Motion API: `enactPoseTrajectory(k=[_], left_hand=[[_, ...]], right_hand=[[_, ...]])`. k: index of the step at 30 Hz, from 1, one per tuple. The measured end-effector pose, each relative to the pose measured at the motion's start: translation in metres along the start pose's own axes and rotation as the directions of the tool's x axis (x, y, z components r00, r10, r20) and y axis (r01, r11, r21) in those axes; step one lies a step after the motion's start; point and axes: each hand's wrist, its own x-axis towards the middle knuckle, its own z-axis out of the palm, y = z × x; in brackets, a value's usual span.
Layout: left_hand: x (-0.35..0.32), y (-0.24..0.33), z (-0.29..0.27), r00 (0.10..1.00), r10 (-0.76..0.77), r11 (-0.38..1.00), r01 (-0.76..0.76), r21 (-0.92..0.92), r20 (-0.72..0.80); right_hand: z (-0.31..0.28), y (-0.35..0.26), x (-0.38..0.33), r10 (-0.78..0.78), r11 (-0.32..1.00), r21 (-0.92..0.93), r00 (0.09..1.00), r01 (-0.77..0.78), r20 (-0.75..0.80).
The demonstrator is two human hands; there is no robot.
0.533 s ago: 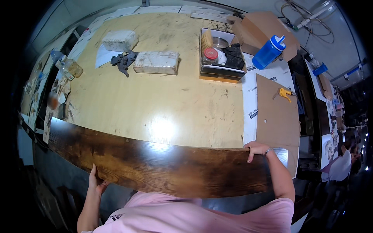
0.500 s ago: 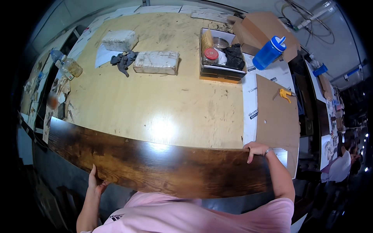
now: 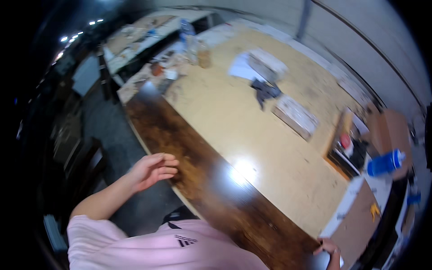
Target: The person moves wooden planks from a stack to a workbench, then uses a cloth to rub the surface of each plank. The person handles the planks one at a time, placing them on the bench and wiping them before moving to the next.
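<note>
A long dark-brown wooden board (image 3: 200,180) with a glossy, grained face lies along the near edge of the pale worktable (image 3: 225,130). My left hand (image 3: 155,172) is at the board's near edge, left of my body, with its fingers stretched out and a little apart, gripping nothing. Whether its fingertips touch the board I cannot tell. At the board's right end, my right hand (image 3: 328,245) holds the corner, fingers bent over the edge; it is small and blurred here.
Two white wrapped blocks (image 3: 294,118) and a dark grey cloth (image 3: 264,91) sit farther back. To the right are an open box (image 3: 339,157) of supplies, a blue bottle (image 3: 384,163) and a yellow air gun (image 3: 375,210) on cardboard. Bottles (image 3: 204,55) stand at the far left corner.
The view has swung left. The board, tilted up toward me before, lies down along the table edge. My left hand has let go of its near edge; the right stays at its right end.
</note>
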Motion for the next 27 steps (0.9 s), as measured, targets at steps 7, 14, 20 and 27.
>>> enactPoseTrajectory(k=[7, 14, 20, 27], left_hand=[[0.014, -0.061, -0.066, 0.942, -0.121, 0.992, 0.130, 0.005, -0.312], [0.014, -0.066, -0.118, 0.940, -0.017, 0.997, 0.041, 0.064, -0.340], [0.049, -0.044, -0.194, 0.889, 0.101, 0.995, -0.090, 0.047, -0.447], [0.094, 0.010, -0.322, 0.880, 0.235, 0.965, -0.263, -0.011, -0.412]], right_hand=[[-0.017, -0.072, -0.035, -0.036, 0.984, 0.170, 0.997, 0.047, -0.067], [-0.086, -0.088, -0.085, 0.105, 0.894, 0.400, 0.774, 0.202, -0.624], [-0.051, -0.233, 0.031, -0.265, 0.810, 0.292, 0.761, 0.509, -0.592], [0.010, -0.584, 0.112, -0.618, 0.745, 0.039, 0.711, 0.666, -0.335]])
